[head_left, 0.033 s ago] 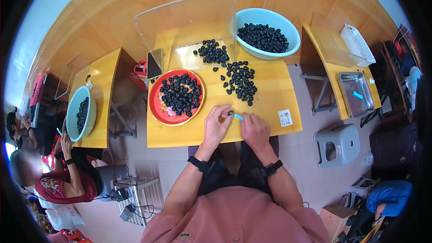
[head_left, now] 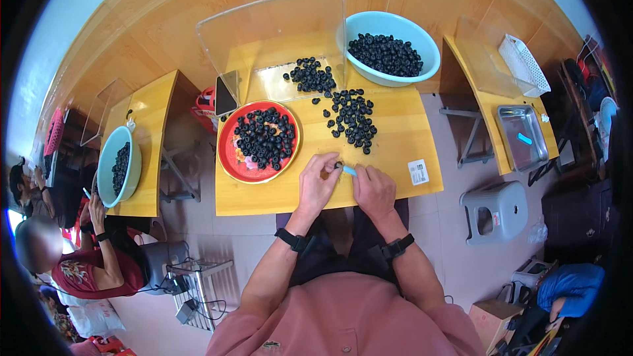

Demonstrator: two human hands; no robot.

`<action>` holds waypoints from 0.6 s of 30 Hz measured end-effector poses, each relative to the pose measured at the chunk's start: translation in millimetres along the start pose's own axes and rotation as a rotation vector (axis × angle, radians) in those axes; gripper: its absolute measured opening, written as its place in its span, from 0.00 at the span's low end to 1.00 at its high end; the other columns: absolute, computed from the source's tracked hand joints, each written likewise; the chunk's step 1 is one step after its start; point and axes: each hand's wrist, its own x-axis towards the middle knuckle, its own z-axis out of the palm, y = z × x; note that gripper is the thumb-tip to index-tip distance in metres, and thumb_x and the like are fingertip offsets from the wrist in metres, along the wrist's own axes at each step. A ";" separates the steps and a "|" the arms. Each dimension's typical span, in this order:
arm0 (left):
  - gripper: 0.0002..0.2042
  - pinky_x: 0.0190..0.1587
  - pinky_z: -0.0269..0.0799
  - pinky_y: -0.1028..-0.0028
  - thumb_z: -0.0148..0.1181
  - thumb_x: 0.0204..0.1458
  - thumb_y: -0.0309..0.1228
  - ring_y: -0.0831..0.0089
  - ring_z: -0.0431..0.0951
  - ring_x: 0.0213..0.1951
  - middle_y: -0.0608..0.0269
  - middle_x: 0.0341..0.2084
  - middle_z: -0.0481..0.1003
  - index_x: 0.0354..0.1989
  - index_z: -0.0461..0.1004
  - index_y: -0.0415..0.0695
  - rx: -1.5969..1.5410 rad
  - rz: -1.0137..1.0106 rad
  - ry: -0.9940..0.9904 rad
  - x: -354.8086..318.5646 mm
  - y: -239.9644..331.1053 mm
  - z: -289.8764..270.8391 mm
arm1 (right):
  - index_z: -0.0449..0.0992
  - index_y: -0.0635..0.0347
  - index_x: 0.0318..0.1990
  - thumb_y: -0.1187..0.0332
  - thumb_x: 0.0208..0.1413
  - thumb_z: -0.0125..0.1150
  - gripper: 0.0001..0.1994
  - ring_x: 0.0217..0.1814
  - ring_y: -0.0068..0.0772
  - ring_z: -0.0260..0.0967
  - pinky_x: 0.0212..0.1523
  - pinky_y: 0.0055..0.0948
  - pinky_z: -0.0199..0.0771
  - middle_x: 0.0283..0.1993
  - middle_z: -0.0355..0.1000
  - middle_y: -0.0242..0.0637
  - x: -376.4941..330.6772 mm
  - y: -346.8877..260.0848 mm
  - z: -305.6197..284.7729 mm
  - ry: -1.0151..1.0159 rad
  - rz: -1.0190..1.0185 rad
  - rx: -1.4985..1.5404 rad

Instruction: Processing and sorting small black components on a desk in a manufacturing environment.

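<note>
Two hands together at the near edge of the yellow table [head_left: 395, 178]: left hand [head_left: 316, 184] pinched shut on a small dark berry [head_left: 338, 165], right hand [head_left: 372, 190] closed round a light-blue tool [head_left: 349, 171] touching it. Just left, a red plate [head_left: 227, 158] of berries; beyond, a loose pile [head_left: 353, 118] and a teal bowl [head_left: 428, 53].

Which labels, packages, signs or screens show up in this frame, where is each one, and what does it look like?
Sticker label: stuck flat on the near right corner of the wooden table, small white square with dark print.
Phone screen: propped at the table's left edge behind the red plate, dark rectangle, unlit.
Cardboard box: on the floor at lower right, brown, partly hidden.
No signs visible.
</note>
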 end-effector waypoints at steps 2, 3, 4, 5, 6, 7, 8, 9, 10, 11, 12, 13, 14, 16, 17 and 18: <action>0.18 0.42 0.79 0.72 0.72 0.52 0.18 0.71 0.80 0.36 0.59 0.37 0.79 0.53 0.80 0.40 -0.009 -0.006 -0.005 -0.2 -1.3 0.0 | 0.78 0.57 0.37 0.67 0.59 0.63 0.04 0.26 0.38 0.72 0.26 0.38 0.72 0.26 0.67 0.36 0.0 0.6 0.3 -0.007 -0.006 -0.004; 0.18 0.43 0.79 0.73 0.72 0.52 0.18 0.71 0.80 0.36 0.59 0.37 0.79 0.52 0.80 0.40 -0.011 -0.019 -0.010 -0.1 -1.5 0.2 | 0.78 0.57 0.37 0.67 0.59 0.63 0.04 0.26 0.38 0.72 0.26 0.38 0.72 0.26 0.67 0.36 -0.2 0.6 0.3 -0.008 -0.005 -0.004; 0.18 0.43 0.79 0.73 0.72 0.52 0.18 0.72 0.81 0.36 0.59 0.37 0.78 0.52 0.80 0.40 -0.013 -0.032 -0.016 -0.2 -1.5 0.3 | 0.77 0.57 0.36 0.67 0.59 0.63 0.04 0.26 0.38 0.72 0.26 0.39 0.72 0.26 0.66 0.36 -0.3 0.3 0.2 -0.015 0.002 0.001; 0.18 0.43 0.79 0.73 0.72 0.52 0.18 0.72 0.81 0.36 0.59 0.37 0.78 0.52 0.80 0.40 -0.013 -0.032 -0.017 -0.3 -1.6 0.8 | 0.76 0.56 0.35 0.67 0.59 0.62 0.04 0.26 0.38 0.72 0.26 0.39 0.73 0.26 0.66 0.36 -0.3 0.2 0.1 -0.021 0.009 0.007; 0.17 0.43 0.79 0.74 0.71 0.52 0.18 0.72 0.81 0.37 0.59 0.37 0.79 0.51 0.80 0.39 -0.049 -0.060 -0.010 -0.8 -2.7 1.7 | 0.76 0.56 0.35 0.67 0.59 0.62 0.04 0.26 0.38 0.72 0.26 0.39 0.73 0.26 0.66 0.36 -0.5 0.1 0.5 -0.021 0.010 0.007; 0.17 0.44 0.79 0.74 0.71 0.53 0.17 0.72 0.81 0.37 0.59 0.37 0.79 0.51 0.79 0.39 -0.086 -0.088 -0.004 -1.3 -3.8 2.5 | 0.75 0.56 0.35 0.67 0.59 0.62 0.05 0.26 0.39 0.72 0.26 0.39 0.73 0.26 0.66 0.36 -0.8 0.0 1.1 -0.025 0.015 0.009; 0.17 0.44 0.79 0.74 0.71 0.53 0.17 0.72 0.81 0.37 0.59 0.37 0.79 0.51 0.79 0.39 -0.084 -0.088 -0.003 -1.6 -5.0 3.2 | 0.75 0.56 0.34 0.67 0.59 0.62 0.05 0.26 0.39 0.72 0.26 0.40 0.73 0.26 0.66 0.36 -0.8 -0.1 1.5 -0.028 0.020 0.011; 0.16 0.44 0.79 0.74 0.71 0.53 0.17 0.73 0.81 0.37 0.59 0.37 0.79 0.50 0.79 0.38 -0.132 -0.134 -0.002 -2.0 -6.2 4.2 | 0.75 0.56 0.34 0.67 0.59 0.62 0.05 0.26 0.39 0.72 0.26 0.40 0.73 0.26 0.66 0.36 -0.6 0.2 1.3 -0.028 0.021 0.012; 0.15 0.44 0.79 0.75 0.71 0.53 0.17 0.73 0.82 0.38 0.59 0.38 0.79 0.49 0.78 0.37 -0.180 -0.180 0.000 -2.2 -7.4 4.9 | 0.74 0.56 0.34 0.67 0.59 0.62 0.05 0.26 0.40 0.73 0.26 0.40 0.73 0.26 0.67 0.37 -0.2 0.8 1.0 -0.040 0.022 0.014; 0.15 0.44 0.79 0.75 0.71 0.53 0.17 0.73 0.82 0.38 0.59 0.38 0.79 0.49 0.78 0.37 -0.180 -0.179 -0.001 -2.4 -8.7 5.0 | 0.74 0.55 0.33 0.67 0.60 0.62 0.05 0.26 0.40 0.73 0.26 0.40 0.74 0.26 0.68 0.37 0.0 1.3 0.6 -0.051 0.023 0.017; 0.16 0.44 0.79 0.76 0.70 0.54 0.16 0.76 0.81 0.39 0.61 0.38 0.79 0.50 0.76 0.35 -0.172 -0.144 0.002 -3.0 -11.3 4.5 | 0.74 0.55 0.33 0.67 0.60 0.62 0.05 0.26 0.40 0.73 0.26 0.40 0.74 0.26 0.68 0.37 0.0 1.5 1.0 -0.050 0.022 0.019; 0.17 0.45 0.79 0.77 0.69 0.54 0.15 0.79 0.80 0.40 0.62 0.39 0.78 0.52 0.74 0.33 -0.164 -0.109 0.005 -3.5 -13.8 4.1 | 0.74 0.55 0.33 0.66 0.60 0.62 0.05 0.26 0.41 0.74 0.26 0.41 0.74 0.26 0.68 0.37 -0.2 2.0 1.7 -0.054 0.075 -0.011; 0.17 0.45 0.79 0.77 0.69 0.54 0.15 0.79 0.80 0.40 0.62 0.39 0.78 0.52 0.74 0.33 -0.161 -0.107 0.006 -3.9 -16.0 3.9 | 0.74 0.55 0.33 0.66 0.60 0.61 0.06 0.26 0.41 0.74 0.26 0.41 0.75 0.26 0.69 0.37 -0.1 2.4 2.1 -0.058 0.129 -0.040; 0.17 0.45 0.78 0.78 0.70 0.54 0.16 0.79 0.80 0.40 0.63 0.38 0.77 0.52 0.75 0.35 -0.184 -0.106 0.051 -5.2 -19.4 2.0 | 0.74 0.54 0.33 0.66 0.60 0.61 0.06 0.26 0.42 0.75 0.27 0.41 0.75 0.26 0.69 0.37 0.3 1.5 3.3 -0.064 0.124 -0.037; 0.17 0.45 0.78 0.78 0.70 0.54 0.16 0.79 0.80 0.40 0.63 0.38 0.77 0.52 0.75 0.35 -0.181 -0.105 0.054 -5.7 -20.8 1.4 | 0.74 0.54 0.33 0.66 0.60 0.61 0.06 0.27 0.43 0.75 0.27 0.42 0.76 0.26 0.70 0.37 0.9 0.7 3.9 -0.070 0.121 -0.036; 0.15 0.44 0.78 0.77 0.70 0.54 0.16 0.78 0.80 0.39 0.63 0.37 0.77 0.50 0.77 0.35 -0.172 -0.078 0.071 -4.3 -15.5 2.3 | 0.74 0.54 0.33 0.66 0.60 0.61 0.06 0.27 0.43 0.75 0.27 0.42 0.76 0.26 0.70 0.37 0.8 1.6 3.7 -0.069 0.120 -0.036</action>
